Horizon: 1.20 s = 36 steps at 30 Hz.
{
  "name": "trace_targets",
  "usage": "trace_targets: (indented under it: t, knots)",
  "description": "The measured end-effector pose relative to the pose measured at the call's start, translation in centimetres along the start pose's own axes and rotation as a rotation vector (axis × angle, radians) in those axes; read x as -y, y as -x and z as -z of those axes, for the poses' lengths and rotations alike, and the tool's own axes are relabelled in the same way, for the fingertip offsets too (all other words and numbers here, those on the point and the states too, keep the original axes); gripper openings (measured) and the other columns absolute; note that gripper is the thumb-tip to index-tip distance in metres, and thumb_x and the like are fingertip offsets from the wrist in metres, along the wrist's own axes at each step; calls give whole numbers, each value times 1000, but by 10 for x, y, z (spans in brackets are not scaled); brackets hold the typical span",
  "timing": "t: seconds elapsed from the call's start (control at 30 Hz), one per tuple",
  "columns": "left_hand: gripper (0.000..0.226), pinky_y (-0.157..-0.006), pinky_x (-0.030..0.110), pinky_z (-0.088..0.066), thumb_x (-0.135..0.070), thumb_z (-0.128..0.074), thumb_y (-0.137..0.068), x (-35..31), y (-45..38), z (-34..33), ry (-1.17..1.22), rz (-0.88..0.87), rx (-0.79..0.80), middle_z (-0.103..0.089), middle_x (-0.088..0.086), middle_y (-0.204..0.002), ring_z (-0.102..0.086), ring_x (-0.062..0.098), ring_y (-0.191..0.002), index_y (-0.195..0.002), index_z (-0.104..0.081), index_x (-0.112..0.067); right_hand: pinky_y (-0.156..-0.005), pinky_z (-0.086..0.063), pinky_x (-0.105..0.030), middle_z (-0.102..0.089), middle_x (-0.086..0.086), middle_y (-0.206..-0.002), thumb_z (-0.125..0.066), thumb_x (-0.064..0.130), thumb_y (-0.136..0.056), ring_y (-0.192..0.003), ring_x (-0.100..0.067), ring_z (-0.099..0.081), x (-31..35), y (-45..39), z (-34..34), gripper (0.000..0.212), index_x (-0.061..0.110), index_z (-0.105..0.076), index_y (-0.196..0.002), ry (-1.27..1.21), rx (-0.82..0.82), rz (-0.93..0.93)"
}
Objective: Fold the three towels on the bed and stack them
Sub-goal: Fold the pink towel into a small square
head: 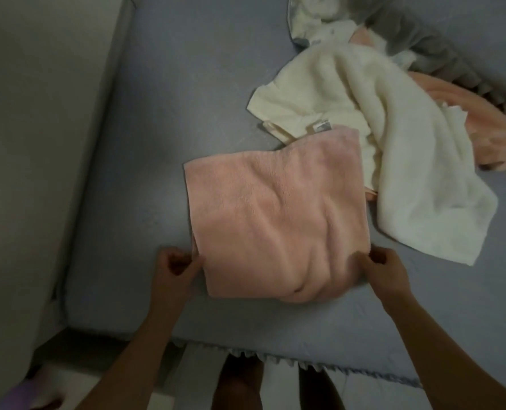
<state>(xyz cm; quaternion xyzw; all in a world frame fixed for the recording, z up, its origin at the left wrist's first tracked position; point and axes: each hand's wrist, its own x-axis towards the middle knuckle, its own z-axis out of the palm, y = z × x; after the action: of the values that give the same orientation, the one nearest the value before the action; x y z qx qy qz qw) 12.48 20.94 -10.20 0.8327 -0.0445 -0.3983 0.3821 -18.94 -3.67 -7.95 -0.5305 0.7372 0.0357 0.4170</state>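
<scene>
Both hands work at the near edge of the bed (157,84). On the left, the left hand (176,266) pinches the near left corner of the pink towel (272,220), fingers curled round its edge; on the right, the right hand (386,269) pinches the near right corner likewise. That pink towel lies folded into a rough rectangle on the grey-blue sheet, wrinkled down its middle, its far right corner overlapping the cream towel (379,137). This cream towel lies crumpled and unfolded, farther and to the right. Beyond it, partly underneath, a peach towel (482,134) spreads toward the far right. Far right behind them sits a heap of grey and white bedding (423,37).
</scene>
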Motion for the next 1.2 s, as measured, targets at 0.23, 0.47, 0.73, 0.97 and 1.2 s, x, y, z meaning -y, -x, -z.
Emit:
trace_targets:
  t: [0.23,0.47,0.73,0.97,1.2]
  knots:
    - [16,-57,11,-48,-30,-76,-83,29,64,-41,44,142,281,-74,-12,-85,-66,0,-73,-98,-71,-26,-69,-52,-35,-69,2,-99,-70,31,-87,-86,-21,-66,-37,29,1,22,27,-62,-108,-222,351,-71]
    - [36,-60,31,-56,-57,-78,-69,31,88,-19,251,150,-74,-73,0,-69,-67,16,-63,-71,-71,-21,-65,-48,-38,-61,-9,-66,-64,12,-85,-64,-22,-55,-47,18,46,14,7,-60,-72,-188,127,190]
    - [38,-61,32,-46,-54,-68,-82,76,147,-26,221,169,-30,-55,5,-63,-52,20,-62,-69,-61,-19,-72,-50,-44,-67,-12,-83,-59,11,-85,-83,-36,-64,-106,30,67,3,11,-62,-86,65,103,198]
    - [11,-64,31,-50,-35,-67,-90,118,138,-58,212,221,-1,-71,7,-88,-65,22,-80,-89,-68,-24,-86,-46,-30,-55,12,-122,-62,42,-89,-97,-10,-58,-89,17,31,54,25,-47,-138,89,138,463]
    - [31,-51,19,-51,-43,-73,-83,109,147,-33,330,152,-101,-71,3,-65,-66,9,-58,-69,-73,-15,-57,-42,-28,-64,3,-70,-65,26,-84,-69,-19,-60,-84,6,42,11,19,-64,-75,31,41,357]
